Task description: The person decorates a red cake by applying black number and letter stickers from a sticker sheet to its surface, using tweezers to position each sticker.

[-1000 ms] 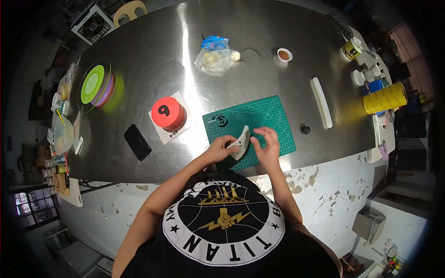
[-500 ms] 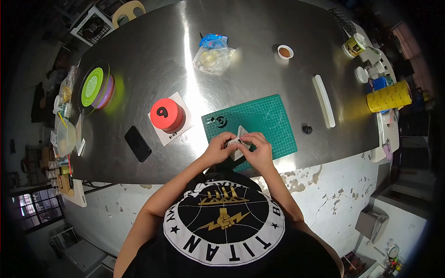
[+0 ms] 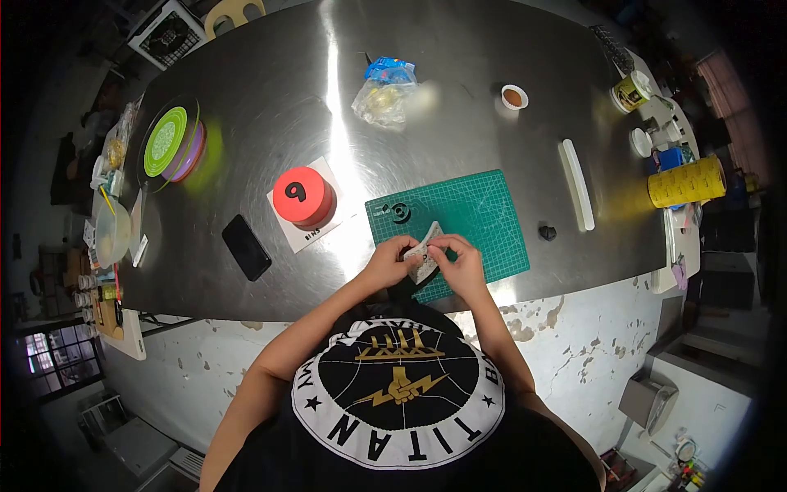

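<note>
My left hand (image 3: 393, 264) is closed on a small, pale, flexible sheet (image 3: 424, 266) with dark marks, tilted up above the green cutting mat (image 3: 484, 213). My right hand (image 3: 461, 264) has its thumb and finger pinched together against the sheet's face; whatever lies between those fingertips is too small to make out. Black curved pieces (image 3: 400, 213) lie on the mat's upper left. To the left, a round red cake (image 3: 307, 203) bearing a black 9-like shape sits on a white board (image 3: 297, 238) with black letters along its edge.
A black phone (image 3: 247, 248) lies left of the cake. Further off are green and purple plates (image 3: 166, 141), a plastic bag (image 3: 387, 97) and a white cup of brown powder (image 3: 514, 97). On the right lie a white rolling pin (image 3: 578, 184) and a black lump (image 3: 548, 233).
My right fingers have shifted from the sheet's upper edge into a pinch at its face. The sheet now stands more open to view. The whole view has shifted slightly.
</note>
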The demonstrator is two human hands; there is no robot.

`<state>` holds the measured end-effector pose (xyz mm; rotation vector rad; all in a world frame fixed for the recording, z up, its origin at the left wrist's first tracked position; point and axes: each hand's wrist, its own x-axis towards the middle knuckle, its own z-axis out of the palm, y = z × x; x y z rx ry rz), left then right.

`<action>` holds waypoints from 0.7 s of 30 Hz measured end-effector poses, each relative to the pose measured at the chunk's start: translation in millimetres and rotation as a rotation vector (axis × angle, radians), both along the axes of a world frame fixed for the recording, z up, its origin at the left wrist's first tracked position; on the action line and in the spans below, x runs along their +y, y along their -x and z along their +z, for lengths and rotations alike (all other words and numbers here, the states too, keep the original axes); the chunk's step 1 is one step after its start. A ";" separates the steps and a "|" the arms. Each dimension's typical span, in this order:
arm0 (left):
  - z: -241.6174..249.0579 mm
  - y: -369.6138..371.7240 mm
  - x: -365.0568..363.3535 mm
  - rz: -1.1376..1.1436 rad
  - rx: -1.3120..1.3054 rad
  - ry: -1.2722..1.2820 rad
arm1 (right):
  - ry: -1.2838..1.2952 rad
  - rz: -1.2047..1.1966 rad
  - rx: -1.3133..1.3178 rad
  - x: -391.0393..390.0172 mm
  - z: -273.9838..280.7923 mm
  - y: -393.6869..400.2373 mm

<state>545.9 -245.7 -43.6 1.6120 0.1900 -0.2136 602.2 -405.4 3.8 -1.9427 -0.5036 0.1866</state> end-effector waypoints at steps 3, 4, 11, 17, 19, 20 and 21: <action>9.9 3.6 5.0 -0.002 0.110 -0.079 | -0.152 -0.023 0.292 7.0 -13.6 1.7; 13.2 5.9 8.0 0.014 0.108 -0.082 | -0.275 -0.033 0.508 15.2 -12.2 1.8; 36.1 23.4 40.3 -0.074 0.107 -0.509 | -0.134 0.104 0.383 103.1 -23.5 10.2; 4.8 76.7 94.5 0.071 0.128 -0.211 | -0.009 -0.006 0.365 162.2 -44.8 27.0; -1.4 98.2 110.6 0.087 0.151 -0.154 | 0.010 -0.060 0.280 175.1 -48.0 36.5; -3.2 106.2 118.5 0.103 0.174 -0.101 | 0.017 -0.062 0.279 179.1 -50.1 39.8; -5.9 112.1 126.3 0.110 0.224 -0.039 | 0.048 -0.089 0.244 182.5 -52.2 43.0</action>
